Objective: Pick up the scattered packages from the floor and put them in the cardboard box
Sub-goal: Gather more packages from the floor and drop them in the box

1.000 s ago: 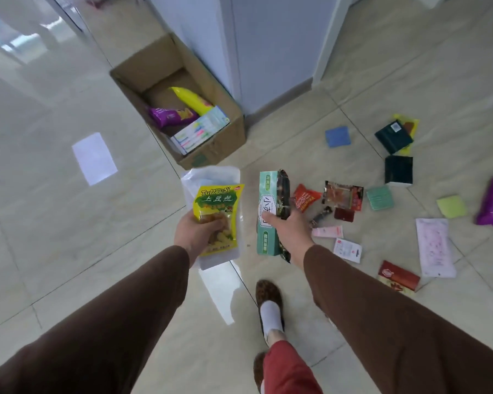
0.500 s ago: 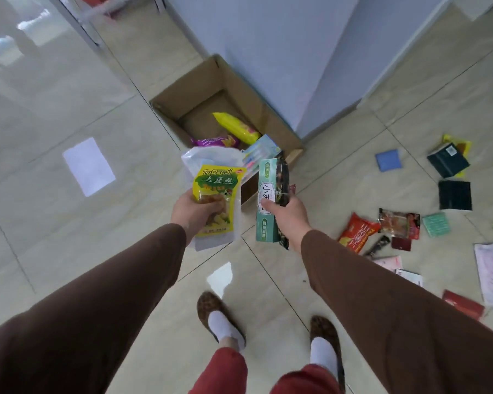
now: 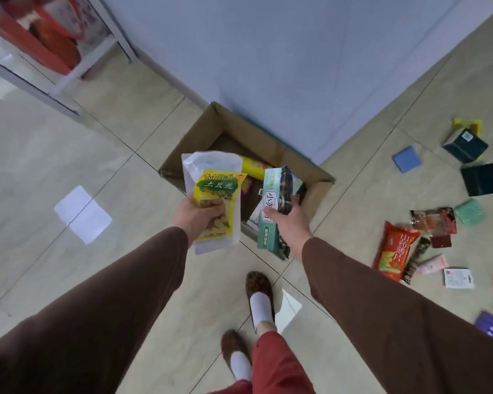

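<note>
Head view: the left hand (image 3: 195, 216) grips a yellow snack bag (image 3: 215, 204) with a white pouch (image 3: 208, 166) behind it, fingers curled round both. Just right, the right hand (image 3: 289, 220) pinches a green packet (image 3: 268, 211) and a dark packet (image 3: 285, 189) together. Both hands hover over the near edge of the cardboard box (image 3: 208, 135), which holds some packages. More packages lie scattered on the floor (image 3: 359, 172) at right, among them a red bag (image 3: 393, 253).
</note>
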Motion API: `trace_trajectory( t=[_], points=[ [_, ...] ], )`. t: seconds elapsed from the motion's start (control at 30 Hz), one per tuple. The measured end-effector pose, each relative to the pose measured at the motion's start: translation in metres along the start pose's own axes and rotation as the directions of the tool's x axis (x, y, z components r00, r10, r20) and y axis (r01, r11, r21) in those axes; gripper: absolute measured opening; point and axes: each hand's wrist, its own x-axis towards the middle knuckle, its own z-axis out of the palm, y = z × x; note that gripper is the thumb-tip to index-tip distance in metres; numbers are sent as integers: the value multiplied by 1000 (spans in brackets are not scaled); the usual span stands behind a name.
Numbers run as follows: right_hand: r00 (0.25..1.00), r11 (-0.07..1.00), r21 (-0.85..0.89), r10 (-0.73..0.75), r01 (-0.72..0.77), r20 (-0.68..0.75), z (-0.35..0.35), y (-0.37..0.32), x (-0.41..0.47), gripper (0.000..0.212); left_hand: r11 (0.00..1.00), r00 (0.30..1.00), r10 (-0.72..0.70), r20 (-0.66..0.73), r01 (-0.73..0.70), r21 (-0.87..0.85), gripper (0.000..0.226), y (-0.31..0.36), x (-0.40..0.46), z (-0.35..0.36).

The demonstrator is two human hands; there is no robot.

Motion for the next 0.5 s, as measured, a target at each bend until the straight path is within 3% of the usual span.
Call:
trace_trajectory(
  t=[0.2,0.3,0.43,0.5],
  points=[
    [996,996,74,54,-48,-71,49,-27,33,47,995,996,14,86,-22,94,27,29,79,-27],
    [988,987,138,97,-80,-121,73,-30,52,43,970,988,54,143,-86,228,21,42,115,-33],
    [974,976,203,123,-83,-190,95,-35,76,43,885,968,119,219,-203,419,42,51,164,-36],
    [965,972,218,138,-88,-225,104,-35,91,58,836,958,138,253,-249,489,51,51,189,-32]
  ],
)
